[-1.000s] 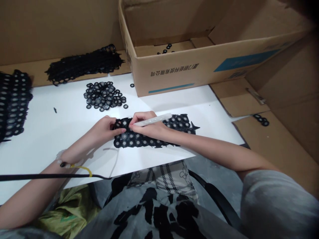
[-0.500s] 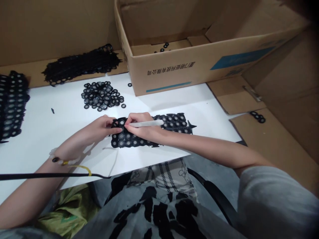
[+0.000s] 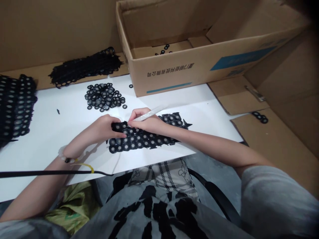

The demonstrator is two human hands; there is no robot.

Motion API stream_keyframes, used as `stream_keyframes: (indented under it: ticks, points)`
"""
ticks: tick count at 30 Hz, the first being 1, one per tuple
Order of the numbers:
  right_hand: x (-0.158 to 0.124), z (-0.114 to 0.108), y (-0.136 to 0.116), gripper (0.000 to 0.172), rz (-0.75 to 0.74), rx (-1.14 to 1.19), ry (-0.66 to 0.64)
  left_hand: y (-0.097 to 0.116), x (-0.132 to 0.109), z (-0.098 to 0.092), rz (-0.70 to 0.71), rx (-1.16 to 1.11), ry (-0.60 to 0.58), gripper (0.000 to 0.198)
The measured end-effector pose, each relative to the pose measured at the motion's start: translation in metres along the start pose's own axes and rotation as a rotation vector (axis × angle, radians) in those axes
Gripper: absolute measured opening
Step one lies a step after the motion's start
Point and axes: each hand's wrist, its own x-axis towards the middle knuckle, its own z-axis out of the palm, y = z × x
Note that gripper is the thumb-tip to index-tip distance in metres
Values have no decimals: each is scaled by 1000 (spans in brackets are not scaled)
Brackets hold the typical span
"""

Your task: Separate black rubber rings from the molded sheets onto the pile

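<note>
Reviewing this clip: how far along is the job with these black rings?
Done: a pile of loose rings and a holed black scrap heap. In hand: the left hand pins a ring sheet while the right hand works it with a white pen-like tool. Left: the stacked sheets.

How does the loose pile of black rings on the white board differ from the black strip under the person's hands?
The loose pile of black rings is separate pieces in a rough heap; the black strip keeps its rings joined in rows, with ragged edges. No hand touches the pile, while the left hand presses the strip and the right hand holds a white pen-like tool over it. Both show pale ring centres and lie on the white board.
</note>
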Motion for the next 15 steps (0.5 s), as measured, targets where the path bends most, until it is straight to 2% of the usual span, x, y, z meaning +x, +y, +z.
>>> stream_keyframes:
  ticks: [4,9,15]
  points:
    - [-9,2,-6,15,-47,-62,13,0,0,5,-9,-39,-65,33]
    - [-19,5,-9,15,-86,-155,16,-10,-1,7,180,-126,47,31]
    - [-15,7,-3,9,-102,-199,59,-12,1,12,224,-131,130,37]
